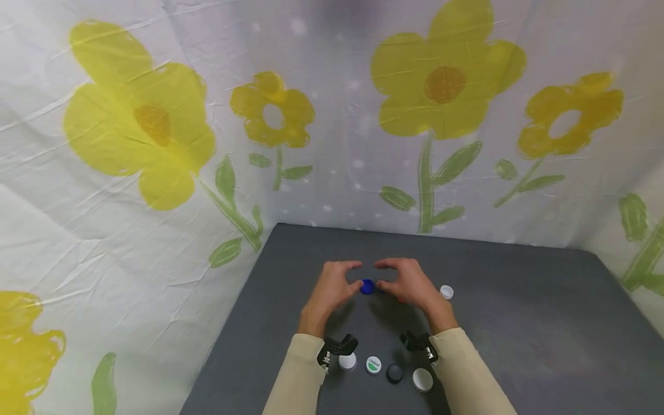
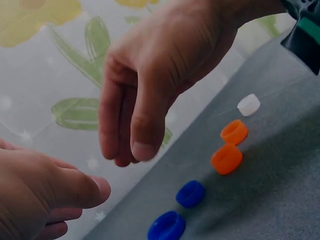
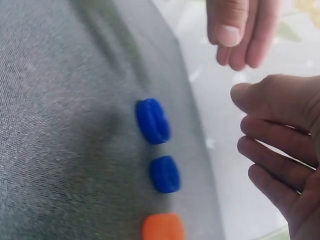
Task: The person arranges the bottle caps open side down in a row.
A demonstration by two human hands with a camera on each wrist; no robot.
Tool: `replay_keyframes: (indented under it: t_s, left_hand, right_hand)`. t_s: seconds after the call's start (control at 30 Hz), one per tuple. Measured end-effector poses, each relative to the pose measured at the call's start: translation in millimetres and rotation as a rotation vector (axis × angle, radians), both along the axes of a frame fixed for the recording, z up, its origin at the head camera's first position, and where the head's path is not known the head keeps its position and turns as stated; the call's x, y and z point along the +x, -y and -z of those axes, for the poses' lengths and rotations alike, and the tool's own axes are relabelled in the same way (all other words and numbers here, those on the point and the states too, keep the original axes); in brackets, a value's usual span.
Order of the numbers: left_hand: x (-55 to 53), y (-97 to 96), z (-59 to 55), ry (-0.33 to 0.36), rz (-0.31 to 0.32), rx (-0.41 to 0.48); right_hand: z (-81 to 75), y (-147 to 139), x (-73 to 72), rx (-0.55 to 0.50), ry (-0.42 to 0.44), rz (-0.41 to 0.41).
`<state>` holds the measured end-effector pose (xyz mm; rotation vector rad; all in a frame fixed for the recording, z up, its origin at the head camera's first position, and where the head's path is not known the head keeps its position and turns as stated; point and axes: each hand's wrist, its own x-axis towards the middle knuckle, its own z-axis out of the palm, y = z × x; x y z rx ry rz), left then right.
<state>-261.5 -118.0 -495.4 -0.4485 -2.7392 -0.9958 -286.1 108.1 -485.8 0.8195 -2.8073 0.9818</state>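
My left hand and right hand hover over the grey table, facing each other with fingertips apart. Neither holds anything; the fingers are loosely bent. Below and between them lies a large blue bottle cap, with a smaller blue cap beside it. Farther along the same row come two orange caps and a white cap. From the head view, my right hand hides most of the orange ones. In the right wrist view, the blue caps lie apart from the fingers of both hands.
Closer to me, between the forearms, a second row holds a white cap, a white cap with green print, a black cap and an off-white cap. Behind the table hangs a flower-printed cloth.
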Motion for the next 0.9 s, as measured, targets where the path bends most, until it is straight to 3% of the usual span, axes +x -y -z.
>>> replay_keyframes:
  t_s: [0.27,0.5,0.8,0.9]
  left_hand:
    - [-12.2,-4.1,24.0,0.047,-0.020,0.003]
    - [-17.2,-7.8,45.9,0.059,-0.030,0.003]
    - [-16.1,-11.6,57.3,0.030,-0.053,-0.019]
    - [-15.5,-13.8,59.0,0.009,-0.052,-0.018]
  right_hand:
    - [20.1,9.6,-15.9,0.000,0.020,-0.044]
    - [34.5,16.9,-20.9,0.032,0.063,-0.021]
    - [54.2,19.4,-21.0,0.002,0.066,0.005]
    - [71.4,16.1,-29.7,-0.028,0.017,-0.003]
